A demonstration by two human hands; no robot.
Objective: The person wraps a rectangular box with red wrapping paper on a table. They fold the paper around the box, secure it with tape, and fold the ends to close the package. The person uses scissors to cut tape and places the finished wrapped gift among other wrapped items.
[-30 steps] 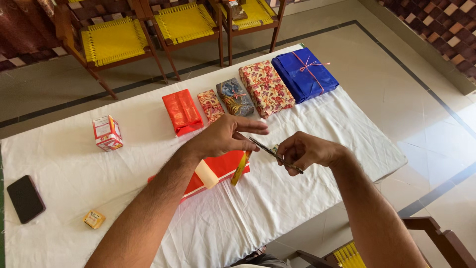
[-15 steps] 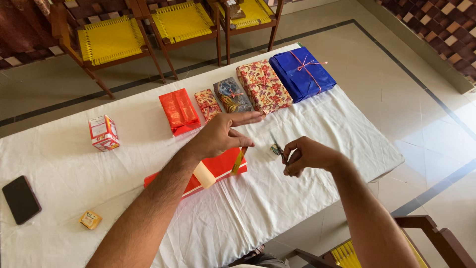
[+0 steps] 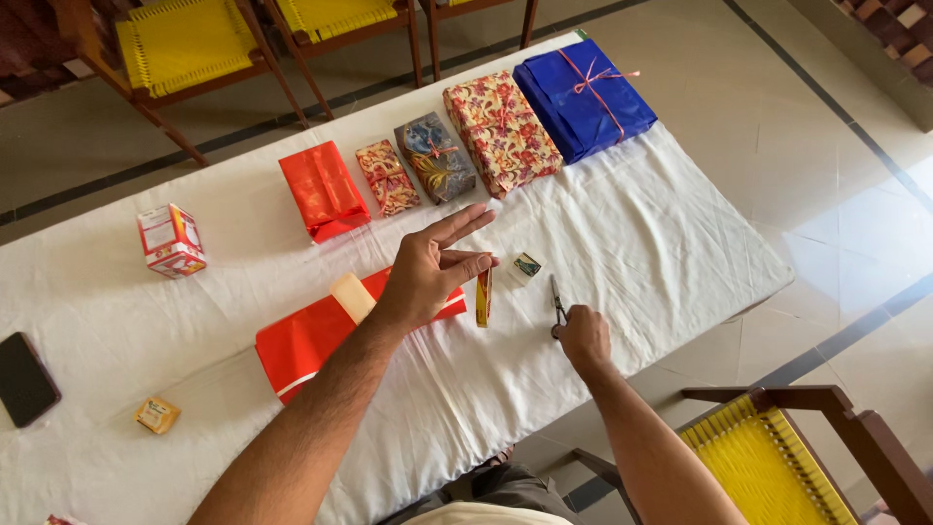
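My left hand [image 3: 428,270] hovers over the white tablecloth [image 3: 632,233]. Its thumb and a finger pinch a short yellow-orange strip of ribbon [image 3: 483,296] that hangs down, while the other fingers are spread. Under my left wrist lies a red wrapped parcel [image 3: 311,338], with a cream roll-like piece [image 3: 351,296] beside the wrist. My right hand [image 3: 582,336] rests low on the cloth with its fingers closed over the handles of small scissors [image 3: 556,297], whose blades point away from me. A small spool-like object [image 3: 526,264] sits between my hands.
Along the table's far edge lie several wrapped gifts: red [image 3: 323,190], small floral [image 3: 387,177], blue-gold [image 3: 434,156], large floral [image 3: 501,131], blue [image 3: 583,97]. A carton [image 3: 170,240], a phone [image 3: 21,377] and a small yellow box [image 3: 156,414] lie left. Yellow-seated chairs [image 3: 763,457] stand around.
My right hand has dropped from mid-air to the cloth, bringing the scissors down flat. My left hand still pinches the ribbon strip, and the view has tilted downward.
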